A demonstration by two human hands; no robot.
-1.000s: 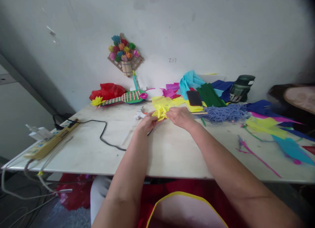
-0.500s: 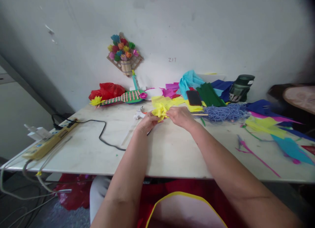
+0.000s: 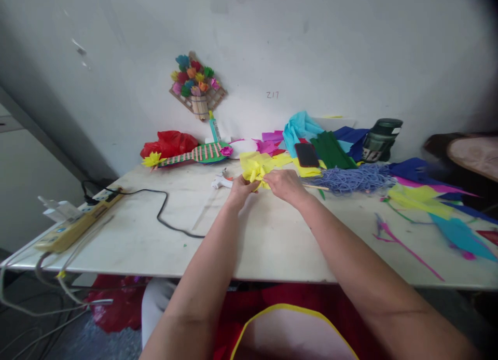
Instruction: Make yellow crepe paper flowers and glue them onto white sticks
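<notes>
Between my two hands is a yellow crepe-paper flower [image 3: 254, 170], held above the middle of the white table [image 3: 280, 235]. My left hand [image 3: 241, 189] grips its lower left side, fingers closed round the base. On the other side, my right hand [image 3: 285, 184] pinches the flower's right edge; its fingertips are partly hidden. A thin wooden stick [image 3: 316, 187] shows just right of my right hand; whether the hand touches it I cannot tell. A white glue gun [image 3: 221, 181] lies left of my left hand. Sheets of yellow paper [image 3: 282, 159] lie behind the flower.
A green paper lute [image 3: 210, 152] lies at the back left. A dark phone [image 3: 306, 155], green paper [image 3: 332, 148], a blue yarn heap [image 3: 354, 179] and a dark jar [image 3: 383, 139] stand or lie at right. A power strip [image 3: 80, 222] runs along the left edge, its black cable [image 3: 165, 209] crossing the table.
Both hands have shifted slightly right, the left one more, and the flower has turned a little between them. The stick by the right hand has tilted downward.
</notes>
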